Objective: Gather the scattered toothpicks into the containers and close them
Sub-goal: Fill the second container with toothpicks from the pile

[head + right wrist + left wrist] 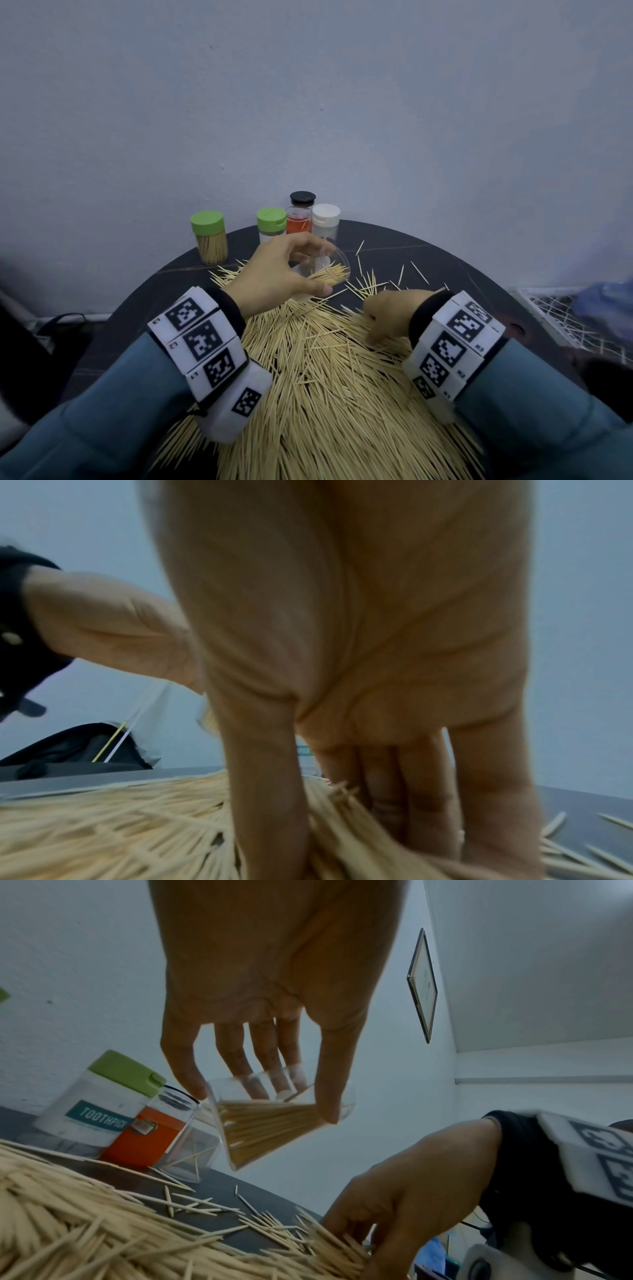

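Observation:
A big heap of toothpicks (325, 394) covers the near half of the round dark table (462, 274). My left hand (308, 270) grips a clear lidless container (337, 270), tilted above the heap's far edge and partly filled with toothpicks. In the left wrist view, thumb and fingers of the left hand (262, 1104) wrap the container (267, 1129). My right hand (376, 329) is down on the heap, thumb and fingers pinching a bunch of toothpicks (342, 831). Loose toothpicks (370, 281) lie scattered beyond it.
At the table's back stand a green-lidded jar full of toothpicks (209, 238), a second green-lidded jar (270, 224), an orange-labelled clear jar (298, 221), a black lid (302, 198) and a white-lidded jar (325, 219). A wire rack (561, 318) sits at the right.

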{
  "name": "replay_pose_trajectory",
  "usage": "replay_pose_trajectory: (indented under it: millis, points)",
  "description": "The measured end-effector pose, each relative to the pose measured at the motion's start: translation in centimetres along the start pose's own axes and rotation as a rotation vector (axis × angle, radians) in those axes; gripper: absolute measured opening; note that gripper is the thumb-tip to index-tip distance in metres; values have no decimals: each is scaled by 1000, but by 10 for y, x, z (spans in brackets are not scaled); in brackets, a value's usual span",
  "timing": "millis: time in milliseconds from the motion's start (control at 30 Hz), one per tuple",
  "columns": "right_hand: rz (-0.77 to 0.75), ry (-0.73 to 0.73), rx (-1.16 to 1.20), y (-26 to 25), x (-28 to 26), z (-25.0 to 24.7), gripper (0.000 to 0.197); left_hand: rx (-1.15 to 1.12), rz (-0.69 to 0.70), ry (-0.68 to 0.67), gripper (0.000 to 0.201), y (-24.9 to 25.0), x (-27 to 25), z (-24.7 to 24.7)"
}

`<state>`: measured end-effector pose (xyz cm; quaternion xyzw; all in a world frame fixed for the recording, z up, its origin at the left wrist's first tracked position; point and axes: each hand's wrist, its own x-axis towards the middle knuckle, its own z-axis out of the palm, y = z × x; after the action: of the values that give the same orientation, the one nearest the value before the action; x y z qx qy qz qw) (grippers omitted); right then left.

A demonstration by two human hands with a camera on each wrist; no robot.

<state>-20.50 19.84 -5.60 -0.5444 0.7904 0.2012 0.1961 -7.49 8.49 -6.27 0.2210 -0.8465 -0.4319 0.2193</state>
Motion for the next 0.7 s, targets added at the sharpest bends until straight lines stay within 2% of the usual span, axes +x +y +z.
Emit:
replay_pose_trajectory:
  millis: [200, 367, 433, 567, 700]
  points:
    - [-9, 20, 61, 6, -1, -3, 38, 2, 4, 0, 53, 1, -1, -1]
    - [-55, 28, 251, 16, 5, -5, 29, -3, 7, 3, 52, 1, -1, -2]
    - [-74, 26, 370, 19, 7, -5, 22, -2, 7, 3, 53, 2, 0, -2]
    - [-89, 5, 716, 23, 11, -3, 25, 6, 6, 5, 53, 1, 0, -3]
    - [-114, 19, 939, 24, 17, 0, 26, 6, 2, 5, 52, 0, 0, -3]
